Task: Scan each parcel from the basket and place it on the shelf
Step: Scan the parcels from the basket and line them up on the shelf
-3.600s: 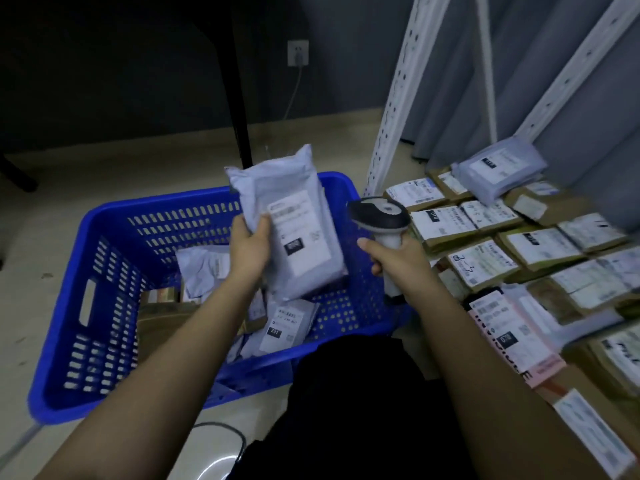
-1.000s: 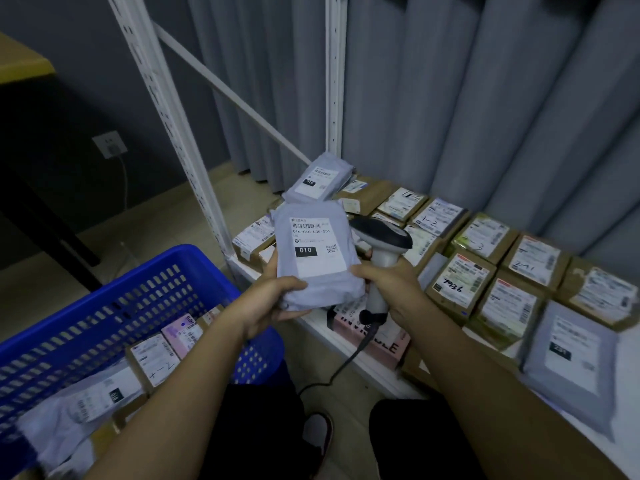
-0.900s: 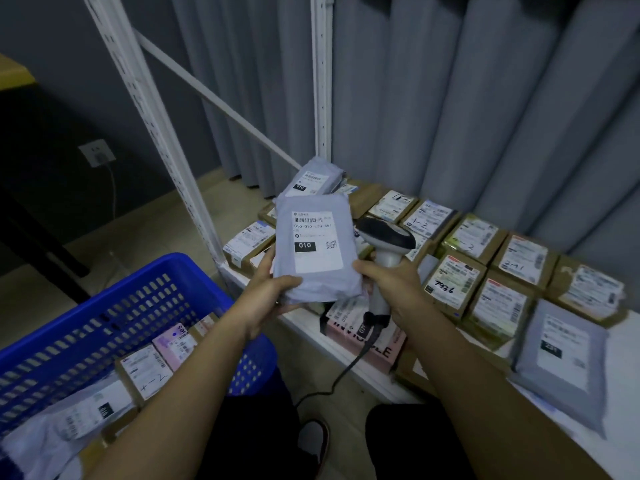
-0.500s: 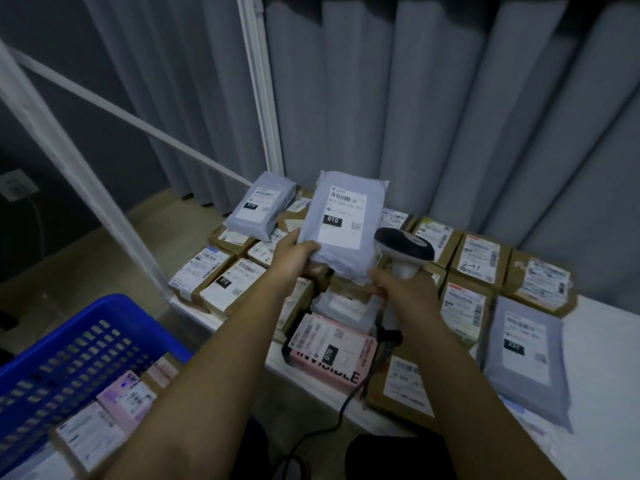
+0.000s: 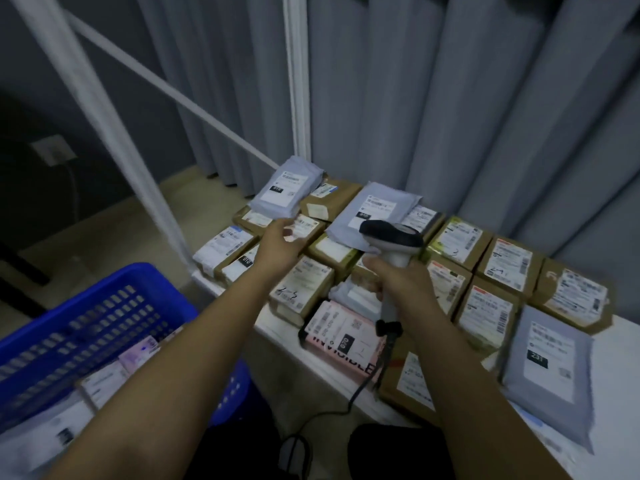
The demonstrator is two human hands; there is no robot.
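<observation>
The left hand point(image 5: 282, 245) is hovering empty, fingers loosely spread, over the shelf point(image 5: 620, 344). The right hand point(image 5: 398, 282) is gripping the scanner point(image 5: 393, 242). The grey parcel point(image 5: 375, 216) is lying atop shelved boxes.

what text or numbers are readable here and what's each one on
"INVISIBLE": pink parcel at the shelf's front edge, letters upside down and partly cut off.
"231": black tag on the grey mailer at right.
"010": black tag on the grey mailer at the back, upside down.
All other shipping labels are too blurred to read.
</observation>
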